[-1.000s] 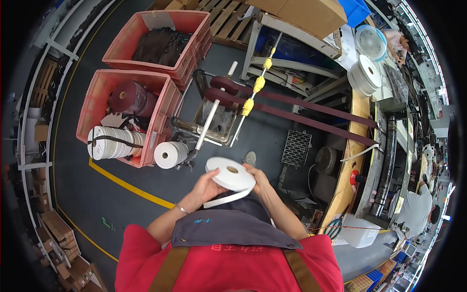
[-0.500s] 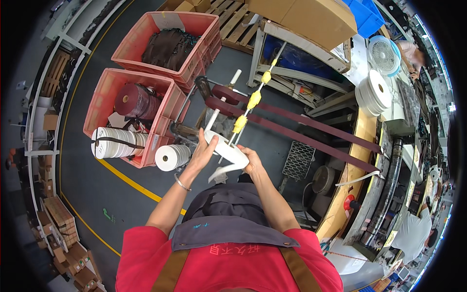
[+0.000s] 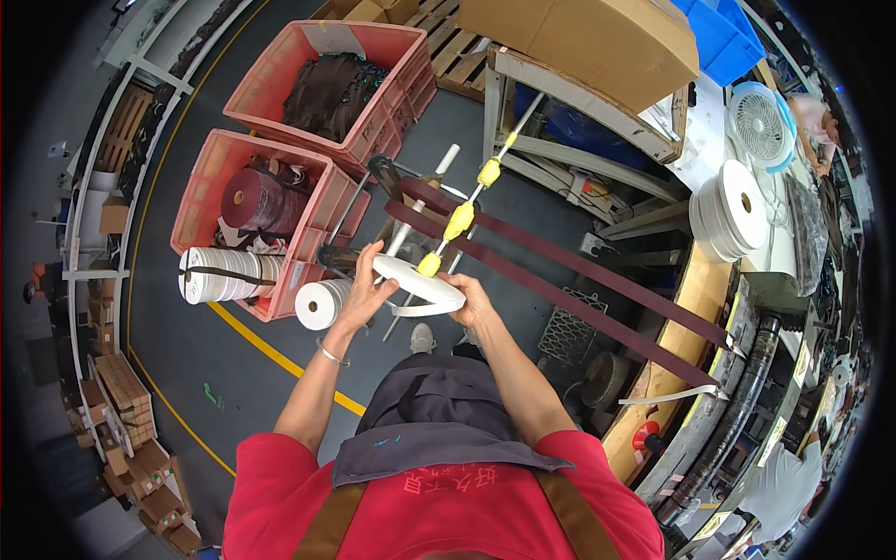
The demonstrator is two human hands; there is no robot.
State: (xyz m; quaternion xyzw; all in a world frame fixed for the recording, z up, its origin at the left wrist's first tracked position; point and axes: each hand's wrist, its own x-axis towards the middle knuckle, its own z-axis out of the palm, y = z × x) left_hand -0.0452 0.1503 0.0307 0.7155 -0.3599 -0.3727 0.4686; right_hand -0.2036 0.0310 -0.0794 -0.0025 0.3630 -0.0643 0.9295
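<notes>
A flat roll of white webbing tape (image 3: 425, 291) is held tilted between both hands, with a loose end looping below it. My left hand (image 3: 366, 287) grips its left edge, thumb and fingers on either side. My right hand (image 3: 470, 302) grips the right edge, fingers partly hidden behind the roll. Just beyond the roll runs a metal rod (image 3: 530, 121) with several yellow wrapped lumps (image 3: 459, 221) along it. Next to my left fingers stands a white tube (image 3: 404, 233). Two maroon webbing strips (image 3: 588, 322) stretch from this stand rightward to a machine with a black roller (image 3: 723, 439).
Left are two pink crates (image 3: 329, 227), one with a maroon roll (image 3: 254, 198). White rolls (image 3: 320, 304) stand on the floor beside them. A cardboard box (image 3: 579, 47) tops a bench ahead. Right are a fan (image 3: 761, 124), large white rolls (image 3: 728, 213) and a wire grid (image 3: 572, 325).
Both hands have shifted slightly left with the white roll, which has turned to a flatter tilt. Its loose end now curls beneath it. The view has shifted a little.
</notes>
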